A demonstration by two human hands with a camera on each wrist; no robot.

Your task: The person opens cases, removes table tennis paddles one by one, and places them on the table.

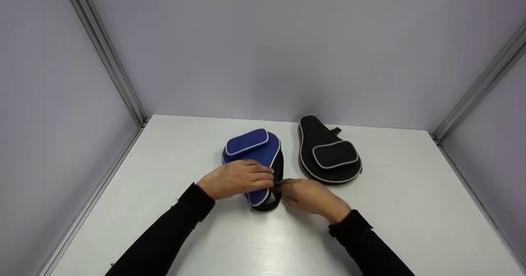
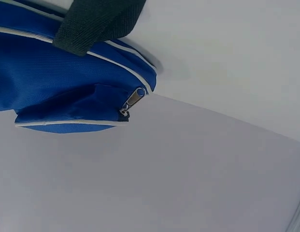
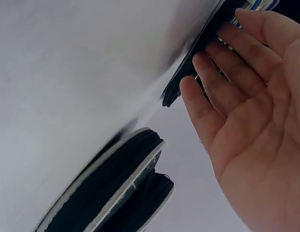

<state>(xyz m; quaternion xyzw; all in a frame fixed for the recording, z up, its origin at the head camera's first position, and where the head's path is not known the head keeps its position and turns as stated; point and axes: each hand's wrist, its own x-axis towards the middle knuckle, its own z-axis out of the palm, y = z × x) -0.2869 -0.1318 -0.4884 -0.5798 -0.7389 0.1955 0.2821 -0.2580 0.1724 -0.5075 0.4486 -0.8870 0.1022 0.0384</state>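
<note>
Two bare hands work at a blue case (image 1: 267,152) that lies on the white table (image 1: 411,210), left of a similar black case (image 1: 309,148) and just apart from it. The left hand (image 1: 240,178) lies across the blue case's narrower part, palm down, fingers close together and their tips at the white-piped edge; whether they grip that edge I cannot tell. The right hand (image 1: 310,196) is at the dark side of the same case, its thumb and forefinger near each other by the left fingertips; the right wrist view shows the other fingers long and slightly bent, but whether thumb and forefinger pinch anything I cannot tell. The side facing the right hand is dark, with a gap near the narrow end. The blue case's pocket (image 1: 246,141) is at its far, wider end, and the left wrist view shows a metal zip pull (image 2: 134,98) at the pocket's corner and a dark strap (image 2: 99,24) across the case. The black case lies with its own pocket (image 1: 335,155) uppermost, its narrow end towards the back wall (image 1: 263,62)
</note>
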